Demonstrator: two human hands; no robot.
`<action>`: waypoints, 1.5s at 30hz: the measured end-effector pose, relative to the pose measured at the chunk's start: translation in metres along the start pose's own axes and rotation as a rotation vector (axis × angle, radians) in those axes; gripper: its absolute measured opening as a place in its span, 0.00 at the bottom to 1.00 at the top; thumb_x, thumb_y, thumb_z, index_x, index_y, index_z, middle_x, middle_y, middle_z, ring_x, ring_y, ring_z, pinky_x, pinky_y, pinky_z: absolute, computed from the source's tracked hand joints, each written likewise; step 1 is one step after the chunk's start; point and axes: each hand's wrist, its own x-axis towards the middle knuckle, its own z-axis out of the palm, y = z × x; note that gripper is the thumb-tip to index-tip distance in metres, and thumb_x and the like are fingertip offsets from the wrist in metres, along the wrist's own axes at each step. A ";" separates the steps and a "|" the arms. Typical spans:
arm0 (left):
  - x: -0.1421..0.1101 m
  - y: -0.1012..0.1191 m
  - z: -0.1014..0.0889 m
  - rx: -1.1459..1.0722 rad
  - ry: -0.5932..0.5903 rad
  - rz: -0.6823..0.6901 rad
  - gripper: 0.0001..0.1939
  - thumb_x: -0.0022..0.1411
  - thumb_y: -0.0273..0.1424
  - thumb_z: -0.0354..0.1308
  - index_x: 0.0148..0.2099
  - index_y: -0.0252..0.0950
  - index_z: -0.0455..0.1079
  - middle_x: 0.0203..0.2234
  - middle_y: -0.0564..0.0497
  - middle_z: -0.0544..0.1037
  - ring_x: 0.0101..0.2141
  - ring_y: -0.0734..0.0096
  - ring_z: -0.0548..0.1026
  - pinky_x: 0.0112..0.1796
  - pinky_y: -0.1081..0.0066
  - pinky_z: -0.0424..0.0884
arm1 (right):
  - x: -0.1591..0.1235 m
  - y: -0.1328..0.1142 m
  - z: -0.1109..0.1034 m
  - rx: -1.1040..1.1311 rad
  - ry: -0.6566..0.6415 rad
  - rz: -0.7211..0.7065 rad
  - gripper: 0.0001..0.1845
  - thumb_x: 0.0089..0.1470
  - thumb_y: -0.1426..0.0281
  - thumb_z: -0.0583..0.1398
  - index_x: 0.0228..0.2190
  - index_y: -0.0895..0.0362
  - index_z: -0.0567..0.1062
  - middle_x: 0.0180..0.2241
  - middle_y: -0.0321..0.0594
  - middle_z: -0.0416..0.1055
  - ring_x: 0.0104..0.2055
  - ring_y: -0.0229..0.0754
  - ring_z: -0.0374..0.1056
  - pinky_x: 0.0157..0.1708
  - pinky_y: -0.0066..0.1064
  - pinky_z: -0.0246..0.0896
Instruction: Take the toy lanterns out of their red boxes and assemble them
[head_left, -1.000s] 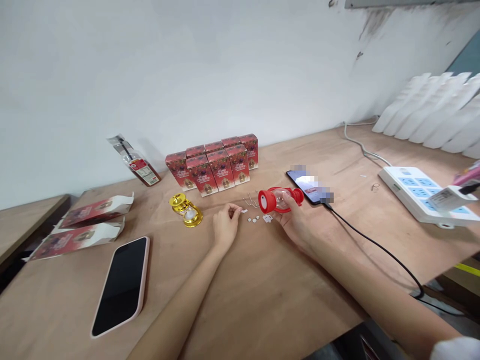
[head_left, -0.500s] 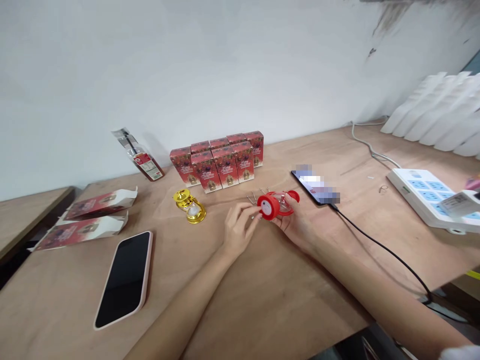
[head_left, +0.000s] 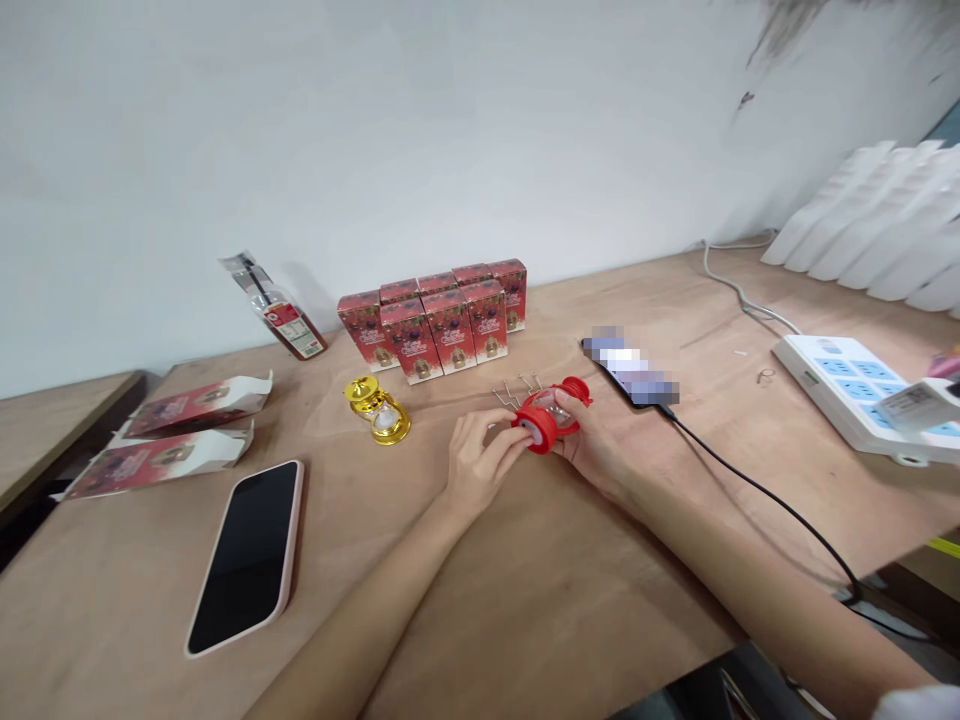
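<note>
The brown surface [head_left: 465, 590] bears the red lantern [head_left: 546, 425], held on its side in the right hand's curled fingers [head_left: 574, 412]. The left hand's fingers [head_left: 517, 440], nearly closed, press its base; uneven pressure could twist it loose, scattering the thin metal wires [head_left: 504, 397] just beyond.

A red lantern [head_left: 554, 410] with a clear globe is tipped sideways at four o'clock from mid-view, its pale-bottomed base toward eight, top toward two.
</note>
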 end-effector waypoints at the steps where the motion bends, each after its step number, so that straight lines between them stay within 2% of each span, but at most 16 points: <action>1: 0.000 0.000 0.000 -0.005 0.001 0.019 0.03 0.59 0.29 0.58 0.38 0.39 0.71 0.38 0.48 0.75 0.38 0.68 0.72 0.36 0.67 0.68 | 0.000 -0.001 0.001 -0.009 0.010 0.003 0.13 0.46 0.58 0.63 0.31 0.55 0.74 0.28 0.34 0.75 0.28 0.38 0.70 0.25 0.27 0.66; 5: 0.000 0.001 0.001 -0.096 -0.068 0.092 0.04 0.61 0.27 0.55 0.39 0.37 0.69 0.44 0.45 0.75 0.44 0.66 0.73 0.41 0.64 0.70 | -0.001 -0.002 0.001 -0.060 0.029 -0.001 0.14 0.45 0.58 0.64 0.29 0.56 0.74 0.26 0.34 0.74 0.26 0.37 0.68 0.22 0.27 0.65; 8: 0.000 0.002 0.000 -0.162 -0.128 0.096 0.06 0.62 0.23 0.52 0.39 0.36 0.68 0.44 0.43 0.74 0.44 0.66 0.73 0.42 0.65 0.71 | -0.002 -0.002 0.000 -0.095 0.050 -0.051 0.14 0.44 0.59 0.65 0.29 0.56 0.73 0.27 0.34 0.73 0.27 0.37 0.68 0.23 0.26 0.65; 10: 0.000 0.004 0.000 -0.175 -0.123 0.100 0.06 0.61 0.23 0.53 0.40 0.35 0.68 0.44 0.42 0.74 0.44 0.65 0.73 0.42 0.65 0.72 | -0.001 0.000 -0.002 -0.073 0.036 -0.071 0.15 0.45 0.57 0.63 0.30 0.55 0.73 0.28 0.34 0.74 0.29 0.37 0.69 0.25 0.26 0.65; 15: 0.001 0.006 -0.001 -0.201 -0.003 0.064 0.09 0.57 0.27 0.59 0.41 0.34 0.64 0.41 0.41 0.73 0.40 0.65 0.74 0.37 0.64 0.74 | 0.001 0.004 -0.005 0.049 -0.150 -0.042 0.23 0.49 0.50 0.58 0.38 0.54 0.73 0.32 0.37 0.75 0.32 0.39 0.71 0.27 0.27 0.66; 20: -0.002 0.006 0.003 -0.246 0.039 -0.025 0.14 0.56 0.30 0.61 0.42 0.36 0.61 0.40 0.43 0.73 0.40 0.67 0.75 0.37 0.66 0.75 | -0.001 0.006 -0.002 0.119 -0.286 0.113 0.25 0.46 0.48 0.60 0.36 0.56 0.73 0.29 0.37 0.74 0.24 0.35 0.68 0.19 0.23 0.64; 24: -0.006 0.006 0.007 -0.289 0.062 -0.067 0.22 0.57 0.33 0.60 0.51 0.37 0.55 0.40 0.44 0.73 0.41 0.67 0.74 0.37 0.67 0.75 | -0.004 0.006 -0.001 0.151 -0.262 0.118 0.24 0.44 0.50 0.62 0.36 0.54 0.73 0.24 0.31 0.70 0.18 0.30 0.61 0.13 0.18 0.57; 28: -0.006 0.006 0.006 -0.183 -0.018 -0.059 0.23 0.62 0.35 0.53 0.56 0.36 0.52 0.40 0.43 0.71 0.41 0.67 0.74 0.37 0.67 0.74 | -0.006 0.004 0.000 0.084 -0.212 0.067 0.17 0.43 0.56 0.65 0.30 0.55 0.73 0.21 0.29 0.67 0.15 0.27 0.56 0.12 0.17 0.56; 32: -0.004 0.007 0.004 -0.097 -0.086 -0.022 0.22 0.65 0.34 0.47 0.59 0.34 0.50 0.41 0.41 0.67 0.42 0.66 0.72 0.37 0.67 0.73 | -0.007 0.003 0.004 0.071 -0.210 0.089 0.16 0.41 0.57 0.66 0.26 0.56 0.72 0.20 0.31 0.68 0.16 0.29 0.60 0.13 0.19 0.61; 39: -0.008 0.006 0.005 -0.043 -0.130 -0.017 0.26 0.64 0.32 0.45 0.62 0.34 0.43 0.44 0.39 0.65 0.43 0.63 0.71 0.36 0.67 0.73 | -0.009 0.006 0.009 0.132 -0.225 0.139 0.15 0.44 0.59 0.65 0.27 0.56 0.72 0.21 0.31 0.69 0.20 0.31 0.66 0.15 0.18 0.63; 45: -0.007 0.006 0.006 0.008 -0.171 -0.050 0.26 0.64 0.29 0.44 0.62 0.33 0.44 0.45 0.38 0.68 0.44 0.64 0.72 0.37 0.69 0.72 | -0.007 0.007 0.009 0.140 -0.176 0.107 0.15 0.44 0.59 0.65 0.29 0.55 0.72 0.21 0.30 0.69 0.19 0.30 0.63 0.16 0.18 0.63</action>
